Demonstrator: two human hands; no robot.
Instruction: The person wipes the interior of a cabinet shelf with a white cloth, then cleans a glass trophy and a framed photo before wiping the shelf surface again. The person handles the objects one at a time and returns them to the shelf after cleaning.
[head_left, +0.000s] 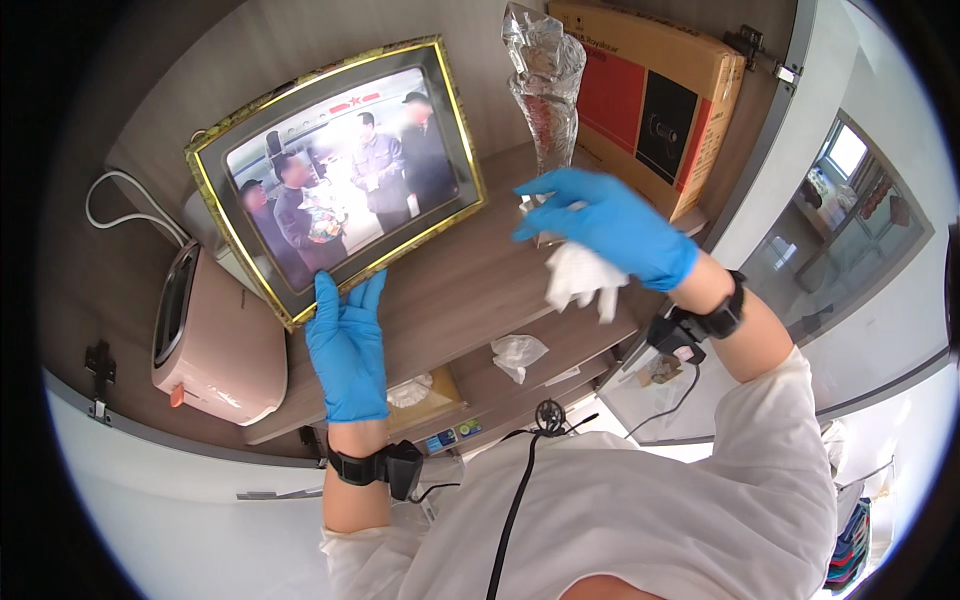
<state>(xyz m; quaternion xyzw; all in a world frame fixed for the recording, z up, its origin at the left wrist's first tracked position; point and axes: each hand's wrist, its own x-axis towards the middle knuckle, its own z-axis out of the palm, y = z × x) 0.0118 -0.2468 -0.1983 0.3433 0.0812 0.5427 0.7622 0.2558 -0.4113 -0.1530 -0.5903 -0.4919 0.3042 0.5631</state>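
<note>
My left hand, in a blue disposable glove, grips the lower edge of a framed picture, thumb in front and fingers behind. The frame is gold-edged with a dark mat, and it tilts up to the right above the shelf. Also gloved in blue, my right hand has a crumpled white cloth or tissue hanging beneath its palm. The fingers of that hand point left, in front of the base of a clear cut-glass vase; whether they touch it I cannot tell.
A pink toaster stands at the left, with a white cord behind it. Behind the vase leans a printed cardboard box. Crumpled clear plastic lies on the lower shelf. Open cabinet doors flank me, the right one glazed.
</note>
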